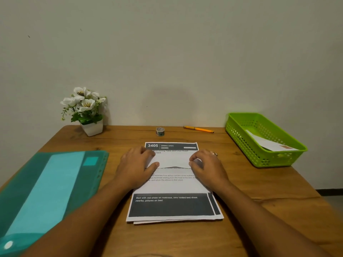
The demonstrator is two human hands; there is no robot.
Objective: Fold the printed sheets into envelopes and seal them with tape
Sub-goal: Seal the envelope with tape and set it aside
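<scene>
A small stack of printed sheets [172, 204] lies in the middle of the wooden table [259, 182]. The top edge of the uppermost sheet is folded down, forming a white flap [173, 160] that bulges slightly at its lower edge. My left hand [135, 167] rests on the flap's left end, thumb on the paper. My right hand [206, 167] is at the flap's right end with curled fingers pinching its edge. A small roll of tape [160, 131] stands beyond the sheets near the wall.
A green plastic basket [239, 130] at the back right holds a white folded envelope [269, 143]. An orange pen [198, 129] lies near the wall. A potted white flower [84, 110] stands back left. A teal plastic folder [46, 191] covers the left side.
</scene>
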